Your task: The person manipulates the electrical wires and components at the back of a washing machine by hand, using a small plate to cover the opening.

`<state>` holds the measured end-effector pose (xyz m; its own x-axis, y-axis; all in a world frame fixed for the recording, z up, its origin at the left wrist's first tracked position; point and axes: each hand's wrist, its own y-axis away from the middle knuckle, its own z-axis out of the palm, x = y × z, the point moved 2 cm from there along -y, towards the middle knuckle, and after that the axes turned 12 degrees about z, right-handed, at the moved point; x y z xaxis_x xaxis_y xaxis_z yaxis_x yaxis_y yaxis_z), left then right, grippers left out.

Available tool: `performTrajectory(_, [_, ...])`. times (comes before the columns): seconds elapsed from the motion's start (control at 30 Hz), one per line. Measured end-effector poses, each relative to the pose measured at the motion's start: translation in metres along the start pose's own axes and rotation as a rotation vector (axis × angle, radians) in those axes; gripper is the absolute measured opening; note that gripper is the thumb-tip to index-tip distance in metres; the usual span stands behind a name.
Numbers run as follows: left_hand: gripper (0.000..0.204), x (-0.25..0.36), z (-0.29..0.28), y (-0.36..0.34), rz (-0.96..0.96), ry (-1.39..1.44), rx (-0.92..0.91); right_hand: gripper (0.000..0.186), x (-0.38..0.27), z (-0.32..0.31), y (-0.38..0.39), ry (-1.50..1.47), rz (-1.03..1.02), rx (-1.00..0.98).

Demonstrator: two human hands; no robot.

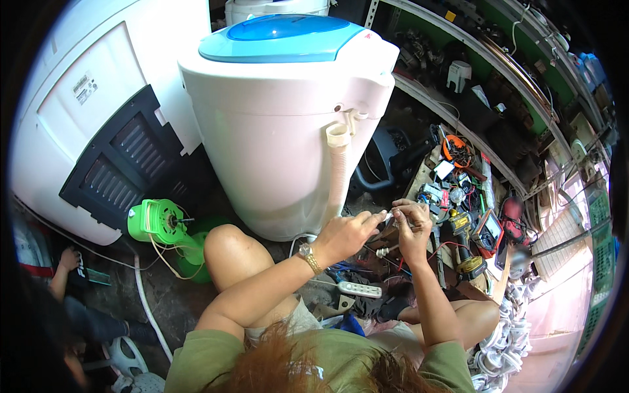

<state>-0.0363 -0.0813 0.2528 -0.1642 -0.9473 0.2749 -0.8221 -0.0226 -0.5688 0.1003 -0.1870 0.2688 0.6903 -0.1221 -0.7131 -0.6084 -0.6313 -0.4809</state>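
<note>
My left hand (350,234), with a gold watch (308,257) on its wrist, is raised over my lap with its fingers pinched together. My right hand (413,224) meets it fingertip to fingertip. Pinched between the two is a small whitish piece (390,215), too small to name. Just below the right hand is a pale, ridged, knob-like part (385,251), and I cannot tell what it hangs from or rests on. A thin red wire (447,243) runs beside my right wrist.
A white washing tub (275,131) with a blue lid and ribbed drain hose (337,170) stands ahead. At right are a cluttered low bench, a yellow-black power drill (462,242) and an orange bowl (457,150). A green fan (157,219), power strip (360,289) and another person's hand (68,259) lie left and below.
</note>
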Motion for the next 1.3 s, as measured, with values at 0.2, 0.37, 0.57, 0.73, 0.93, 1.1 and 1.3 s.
performTrajectory(0.2, [0.020, -0.003, 0.011, -0.003, -0.068, -0.112, 0.101, 0.010, -0.009, 0.008, -0.001, -0.025, -0.102, -0.003])
performTrajectory(0.37, [0.015, -0.021, 0.026, 0.000, -0.227, 0.344, 0.240, 0.015, -0.010, 0.001, 0.014, 0.248, -0.334, 0.157])
performTrajectory(0.57, [0.028, -0.008, 0.046, 0.012, -0.833, 1.801, 0.023, 0.017, 0.023, 0.005, 0.031, 0.371, -0.365, 0.268])
performTrajectory(0.73, [0.029, -0.005, 0.037, 0.020, -0.757, 1.684, -0.035, 0.010, 0.057, 0.007, 0.022, -0.129, 0.015, -0.087])
performTrajectory(0.93, [0.030, -0.003, 0.040, 0.017, -0.373, 0.993, -0.050, 0.041, 0.073, -0.030, 0.004, -0.428, 0.401, -0.221])
performTrajectory(1.1, [0.027, 0.014, 0.035, 0.012, -0.115, 0.204, -0.010, 0.040, 0.060, 0.000, -0.011, -0.019, 0.302, -0.802])
performTrajectory(1.3, [0.013, 0.007, 0.037, 0.014, -0.203, 0.152, 0.014, 0.025, 0.014, -0.005, -0.021, 0.373, -0.114, -0.382])
